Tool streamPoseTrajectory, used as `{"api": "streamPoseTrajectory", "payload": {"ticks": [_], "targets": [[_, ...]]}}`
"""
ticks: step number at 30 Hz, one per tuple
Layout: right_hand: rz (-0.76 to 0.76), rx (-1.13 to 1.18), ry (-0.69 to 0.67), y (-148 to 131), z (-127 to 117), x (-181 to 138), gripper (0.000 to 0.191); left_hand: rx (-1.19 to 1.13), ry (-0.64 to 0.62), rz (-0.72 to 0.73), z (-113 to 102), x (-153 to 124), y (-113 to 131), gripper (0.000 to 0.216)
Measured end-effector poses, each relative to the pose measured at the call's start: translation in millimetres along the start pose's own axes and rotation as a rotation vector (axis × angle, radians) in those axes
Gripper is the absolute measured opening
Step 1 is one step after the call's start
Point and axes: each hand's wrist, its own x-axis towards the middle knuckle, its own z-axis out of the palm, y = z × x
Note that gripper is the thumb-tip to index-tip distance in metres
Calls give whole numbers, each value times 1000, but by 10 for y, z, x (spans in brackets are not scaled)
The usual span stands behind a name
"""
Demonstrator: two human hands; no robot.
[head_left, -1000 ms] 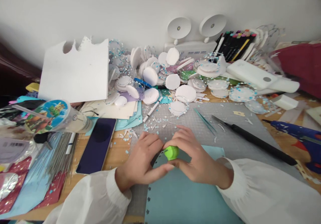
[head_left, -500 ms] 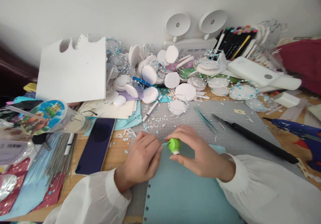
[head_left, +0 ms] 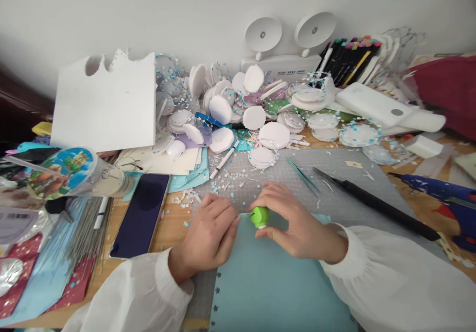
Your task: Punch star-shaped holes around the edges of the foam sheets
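A light blue paper sheet lies on a grey cutting mat in front of me, with small star-shaped holes along its left edge. My right hand pinches a small green punch sitting on the sheet's top left corner. My left hand rests curled next to it, fingertips pressed on the sheet's edge. Both wrists are in white sleeves.
A dark phone lies left of the mat. A black knife and teal tweezers lie on the mat's right. A blue glue gun sits far right. White foam discs and a white board crowd the back.
The punch slid from lower on the sheet's edge up to its top left corner. My left hand moved off the punch onto the paper's edge. The sheet shifted slightly.
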Motion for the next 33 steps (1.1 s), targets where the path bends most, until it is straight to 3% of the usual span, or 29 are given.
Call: {"api": "streamPoseTrajectory", "payload": {"ticks": [11,15,24,30,33], "targets": [[-19,-37,15,-60,17,-14,15,-80,-18,-76,-57,30,35,16],[-57,-47,-6,-113,53,-11,13,-41,-23,-87,-47,62,58,48],[-126,-166,20,-122,132,-43,21,32,-24,123,-15,42,74,34],[-120,-119,3,-101,113,-20,12,-19,-12,75,-32,56,64,39],[-105,-94,2,-103,95,-12,11,-57,-75,25,-71,81,71,39]]}}
